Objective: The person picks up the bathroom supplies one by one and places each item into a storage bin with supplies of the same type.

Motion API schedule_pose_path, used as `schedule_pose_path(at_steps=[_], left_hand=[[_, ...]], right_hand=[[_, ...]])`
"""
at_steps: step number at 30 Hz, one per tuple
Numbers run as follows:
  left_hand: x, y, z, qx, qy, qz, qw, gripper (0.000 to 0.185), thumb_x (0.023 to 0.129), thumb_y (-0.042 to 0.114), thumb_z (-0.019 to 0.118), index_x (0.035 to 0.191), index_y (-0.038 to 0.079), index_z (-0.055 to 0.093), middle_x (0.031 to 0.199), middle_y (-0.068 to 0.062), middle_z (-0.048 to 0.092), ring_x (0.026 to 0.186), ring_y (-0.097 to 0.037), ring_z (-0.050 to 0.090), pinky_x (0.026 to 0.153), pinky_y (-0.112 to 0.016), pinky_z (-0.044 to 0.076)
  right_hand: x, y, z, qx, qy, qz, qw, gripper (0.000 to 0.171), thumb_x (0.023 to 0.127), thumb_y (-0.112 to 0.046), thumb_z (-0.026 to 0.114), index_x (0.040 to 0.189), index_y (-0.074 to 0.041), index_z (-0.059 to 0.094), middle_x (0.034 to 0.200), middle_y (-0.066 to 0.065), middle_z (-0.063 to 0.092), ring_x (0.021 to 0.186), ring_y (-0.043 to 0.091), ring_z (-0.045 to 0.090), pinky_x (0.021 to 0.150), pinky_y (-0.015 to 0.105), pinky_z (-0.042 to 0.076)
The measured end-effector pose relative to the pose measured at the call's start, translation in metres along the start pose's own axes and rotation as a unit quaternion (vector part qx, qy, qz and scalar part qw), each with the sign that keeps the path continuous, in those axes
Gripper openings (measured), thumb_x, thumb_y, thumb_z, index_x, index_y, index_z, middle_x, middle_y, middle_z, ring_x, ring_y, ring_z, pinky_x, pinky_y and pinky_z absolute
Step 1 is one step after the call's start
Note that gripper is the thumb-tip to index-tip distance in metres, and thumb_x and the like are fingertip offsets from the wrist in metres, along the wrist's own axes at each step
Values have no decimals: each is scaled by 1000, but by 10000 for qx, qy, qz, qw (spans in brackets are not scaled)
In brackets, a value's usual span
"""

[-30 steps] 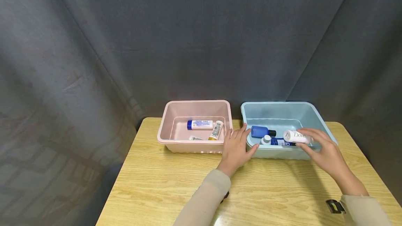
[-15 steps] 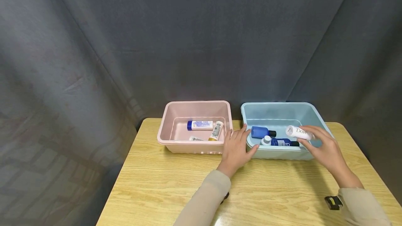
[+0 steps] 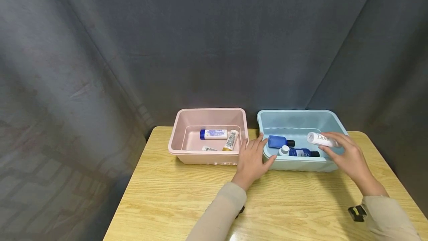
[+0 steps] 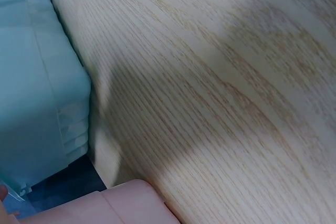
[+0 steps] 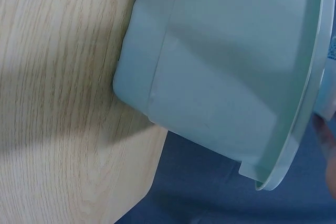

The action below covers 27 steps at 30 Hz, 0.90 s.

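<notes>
My right hand [image 3: 338,148] pinches a white Dove bottle [image 3: 320,139] by one end and holds it lying sideways over the right part of the light blue bin [image 3: 294,116]. A blue bottle with a black cap [image 3: 280,141] and a darker blue bottle with a white cap [image 3: 298,153] lie in that bin. My left hand [image 3: 255,153] rests with straight fingers on the bin's near left corner, between the two bins. The right wrist view shows the blue bin's outer wall [image 5: 220,77] and a fingertip at the right edge.
The pink bin [image 3: 187,148] stands left of the blue one, holding a white tube with a blue cap [image 3: 213,134], a yellow-ended bottle [image 3: 230,140] and another small item. Both stand at the back of the wooden table [image 3: 174,196]. Dark curtain hangs behind.
My right hand has carried the Dove bottle a little farther back and to the right over the blue bin. The left hand has stayed on the bin corner.
</notes>
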State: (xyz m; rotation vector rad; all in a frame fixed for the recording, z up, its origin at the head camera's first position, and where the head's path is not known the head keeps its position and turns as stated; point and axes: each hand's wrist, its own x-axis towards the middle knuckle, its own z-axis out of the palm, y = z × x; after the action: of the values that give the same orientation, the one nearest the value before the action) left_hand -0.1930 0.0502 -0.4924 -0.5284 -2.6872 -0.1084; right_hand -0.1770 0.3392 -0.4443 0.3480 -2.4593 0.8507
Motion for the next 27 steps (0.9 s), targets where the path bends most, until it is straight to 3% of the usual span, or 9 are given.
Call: schedule_pose_path(at_steps=[2, 4, 6, 9, 22, 27], left_hand=[[0, 0, 0, 4, 5, -1, 10000, 66, 97, 68, 30, 146, 27, 47, 154, 7, 40, 129, -8, 48, 116, -40, 26], [0, 0, -1, -5, 2, 1, 10000, 66, 97, 68, 30, 146, 27, 47, 154, 7, 40, 129, -9, 49, 116, -40, 26], [0, 0, -1, -6, 3, 7, 10000, 66, 97, 68, 30, 146, 27, 47, 154, 7, 40, 129, -9, 49, 116, -40, 25], [0, 0, 0, 2, 16, 17, 10000, 66, 97, 68, 31, 146, 27, 48, 154, 7, 40, 129, -9, 49, 116, -40, 25], [-1, 0, 0, 37, 11, 24, 10000, 66, 97, 68, 30, 146, 27, 47, 154, 8, 40, 129, -8, 48, 116, -40, 25], [0, 0, 0, -29, -11, 35, 10000, 67, 97, 68, 30, 146, 26, 48, 155, 7, 40, 129, -9, 49, 116, -41, 26]], right_hand=[[2, 0, 0, 14, -82, 109, 9999, 53, 71, 11, 82, 121, 0, 66, 123, 24, 59, 104, 40, 52, 87, -1, 22], [4, 0, -1, 17, -175, 229, 9996, 52, 73, 10, 81, 122, 0, 65, 125, 25, 57, 106, 44, 52, 102, 11, 32], [6, 0, -1, 9, -248, 325, 9992, 51, 75, 9, 81, 123, 0, 64, 126, 26, 57, 108, 45, 52, 108, 36, 40], [10, 1, 0, 29, -381, 440, 9983, 50, 77, 7, 79, 124, 2, 62, 128, 29, 54, 111, 49, 50, 92, 70, 38], [21, 11, 2, 90, -792, 330, 9963, 47, 80, 5, 79, 123, 4, 62, 125, 28, 55, 105, 46, 51, 85, 73, 39], [24, 13, 1, 15, -1055, 516, 9931, 45, 82, 2, 78, 124, 2, 61, 126, 29, 54, 104, 46, 50, 86, 73, 39]])
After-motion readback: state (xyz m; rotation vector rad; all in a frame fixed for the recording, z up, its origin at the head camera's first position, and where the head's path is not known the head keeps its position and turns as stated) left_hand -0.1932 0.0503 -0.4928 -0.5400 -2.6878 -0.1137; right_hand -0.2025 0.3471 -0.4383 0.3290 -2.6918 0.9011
